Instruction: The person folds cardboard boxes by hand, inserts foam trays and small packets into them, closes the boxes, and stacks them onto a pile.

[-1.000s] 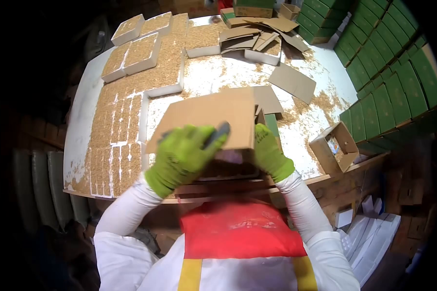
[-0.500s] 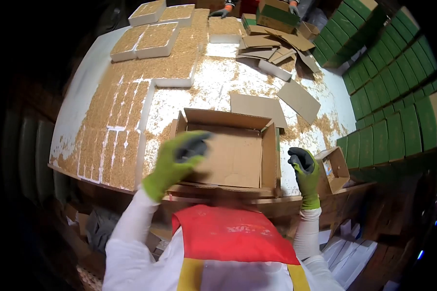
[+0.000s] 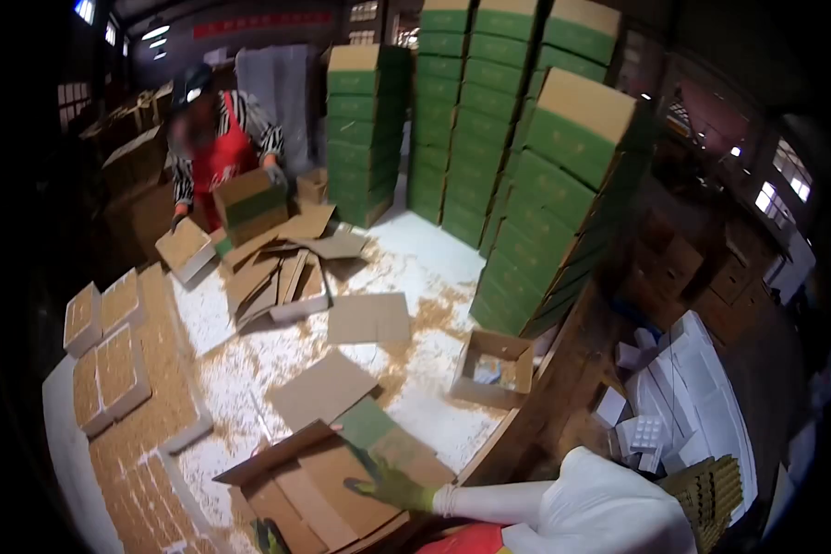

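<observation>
We find an open carton (image 3: 295, 494) on the near edge of the tabletop (image 3: 434, 240), between the right hand (image 3: 386, 482) and the left hand (image 3: 270, 537); it is of plain brown cardboard within, matt and smooth, rectangular and shallow, its mouth facing up; the far wall stands up with a straight upper edge, and a paler strip crosses the inside.

We record the right hand, gloved in lime green with dark grey fingers, as open, its fingers spread over the right side of the carton and closed on nothing that we can see; the left hand shows only in part at the near left corner, and we cannot tell how far it is open or whether it has hold of the cardboard.

Just beyond the right hand lies a flat green panel (image 3: 374, 423); past it rest two stiff, flat cardboard sheets (image 3: 369, 319), grey-brown and four-sided; to the right of these sits a small open box (image 3: 485, 394) with square corners.

Beyond the left hand, we note white trays (image 3: 131, 400), block-shaped and smooth-walled, filled level with tan, grainy material; similar loose grains (image 3: 439, 312) are scattered beyond the right hand; farther off, glossy green cartons (image 3: 466, 175) with tan ends stand in tall stacks.
</observation>
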`<action>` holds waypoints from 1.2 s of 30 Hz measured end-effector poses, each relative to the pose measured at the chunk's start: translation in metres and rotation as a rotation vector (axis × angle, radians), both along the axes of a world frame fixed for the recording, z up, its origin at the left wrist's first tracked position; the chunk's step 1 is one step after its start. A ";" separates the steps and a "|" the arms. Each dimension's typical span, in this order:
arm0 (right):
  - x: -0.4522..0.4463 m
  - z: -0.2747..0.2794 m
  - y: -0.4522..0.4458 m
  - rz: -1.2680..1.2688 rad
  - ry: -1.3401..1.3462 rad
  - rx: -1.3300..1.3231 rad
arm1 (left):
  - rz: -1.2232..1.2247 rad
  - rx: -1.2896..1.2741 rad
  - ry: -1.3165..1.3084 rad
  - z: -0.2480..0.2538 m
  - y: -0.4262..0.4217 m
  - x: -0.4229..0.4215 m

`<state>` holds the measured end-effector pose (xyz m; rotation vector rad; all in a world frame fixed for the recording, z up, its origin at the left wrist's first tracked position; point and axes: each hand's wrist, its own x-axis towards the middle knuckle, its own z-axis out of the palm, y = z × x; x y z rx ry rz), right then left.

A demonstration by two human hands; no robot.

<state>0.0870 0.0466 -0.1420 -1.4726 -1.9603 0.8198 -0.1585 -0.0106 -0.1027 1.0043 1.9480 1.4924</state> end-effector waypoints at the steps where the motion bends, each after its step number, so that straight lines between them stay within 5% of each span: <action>1: 0.006 0.024 0.005 0.090 0.191 -0.089 | 0.026 -0.031 -0.099 0.014 0.007 0.006; 2: 0.014 0.070 0.011 0.099 0.186 -0.428 | 0.047 -0.050 -0.214 0.030 0.012 0.012; 7: 0.078 0.122 0.078 0.139 0.574 -0.204 | 0.079 0.011 -0.767 0.123 0.032 0.064; 10: 0.169 0.208 0.125 0.257 0.531 0.122 | -0.257 0.191 -1.020 0.166 0.070 0.128; 11: 0.209 0.267 0.124 0.341 0.652 -0.053 | -0.446 0.280 -1.113 0.173 0.088 0.154; 14: 0.335 0.360 0.151 0.199 0.636 0.913 | -0.823 0.471 -0.943 0.237 0.168 0.240; 17: 0.476 0.474 0.141 -0.531 0.305 1.414 | -1.148 0.887 -0.425 0.322 0.271 0.328; 19: 0.584 0.510 0.186 -0.597 0.637 1.467 | -1.312 0.742 -1.015 0.388 0.306 0.391; 20: 0.641 0.510 0.220 -0.733 0.575 1.332 | -1.289 0.675 -1.181 0.430 0.304 0.422; 21: 0.647 0.510 0.223 -0.945 -0.076 1.036 | -1.423 0.568 -1.283 0.454 0.309 0.445; 22: 0.669 0.497 0.239 -0.974 -0.436 0.954 | -1.411 0.510 -1.273 0.474 0.308 0.470; 23: 0.695 0.478 0.263 -0.994 -0.654 0.956 | -1.406 0.628 -1.116 0.471 0.348 0.495; 27: 0.802 0.404 0.344 -1.289 -1.360 1.109 | -1.244 0.044 -0.474 0.502 0.309 0.524; 30: 0.831 0.390 0.348 -1.034 -1.009 1.409 | -1.053 -0.010 -0.080 0.494 0.347 0.521; 36: 0.763 0.414 0.315 -0.747 -0.700 1.519 | -1.094 0.246 -0.627 0.480 0.335 0.542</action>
